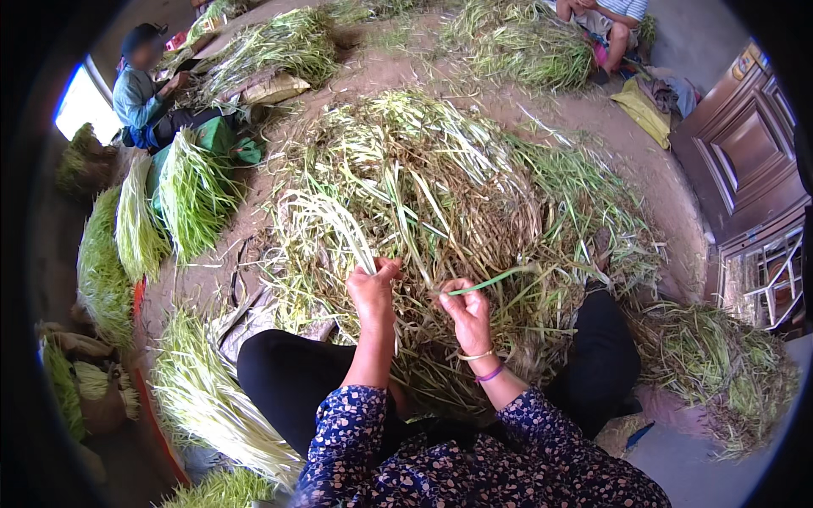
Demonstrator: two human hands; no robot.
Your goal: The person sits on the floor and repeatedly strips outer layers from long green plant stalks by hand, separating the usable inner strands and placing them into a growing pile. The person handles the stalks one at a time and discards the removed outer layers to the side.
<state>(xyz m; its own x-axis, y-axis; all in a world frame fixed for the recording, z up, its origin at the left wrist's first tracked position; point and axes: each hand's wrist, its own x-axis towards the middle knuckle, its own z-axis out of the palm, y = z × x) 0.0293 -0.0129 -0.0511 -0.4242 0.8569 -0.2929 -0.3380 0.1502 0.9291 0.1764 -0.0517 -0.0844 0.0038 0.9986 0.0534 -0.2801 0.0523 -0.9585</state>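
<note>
My left hand (pixel 373 289) grips a small bundle of pale leafy stalks (pixel 340 219), whose tips arch up and to the left. With thumb and fingers, my right hand (pixel 467 311) pinches a single plant stalk (pixel 424 270). A green leaf (pixel 492 279) sticks out from these fingers to the right. Both hands are above a large heap of tangled stalks and dry brown leaves (pixel 483 222), lying between my bent legs. Beside my left knee, cleaned-looking pale stalks (pixel 216 406) lie in a long pile.
At the left, bundles of green-tipped stalks (pixel 190 197) lean on a green sack (pixel 219 136). One person (pixel 140 101) sits at the upper left, another (pixel 610 32) at the upper right, both beside heaps. A brown panelled door (pixel 743 146) stands right; a loose pile (pixel 718 374) lies below it.
</note>
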